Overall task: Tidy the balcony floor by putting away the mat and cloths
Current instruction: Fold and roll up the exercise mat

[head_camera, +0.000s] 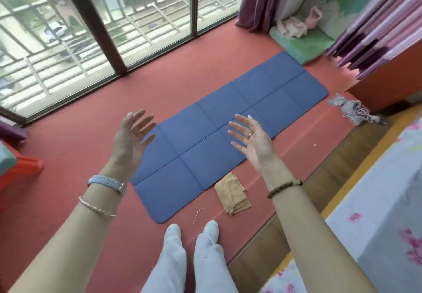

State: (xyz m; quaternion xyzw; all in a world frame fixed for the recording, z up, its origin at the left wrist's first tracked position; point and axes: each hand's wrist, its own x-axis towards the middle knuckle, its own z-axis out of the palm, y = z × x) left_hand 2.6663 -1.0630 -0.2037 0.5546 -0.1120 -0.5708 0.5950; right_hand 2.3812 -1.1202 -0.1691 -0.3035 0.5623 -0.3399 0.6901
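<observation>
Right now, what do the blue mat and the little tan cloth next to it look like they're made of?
The blue mat looks like soft foam or rubber with a matte face: it lies flat and shows pressed fold creases in a grid. The tan cloth looks like thin, soft fabric, maybe microfibre: it sits folded in limp layers. Looks alone can't settle either.

head cam | standing ht | faces fwd+down | mat (228, 132) mid-frame, near

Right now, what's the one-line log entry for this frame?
left hand: open, empty | right hand: open, empty | mat: flat, unfolded | tan cloth: beside mat | grey cloth: untouched
</observation>
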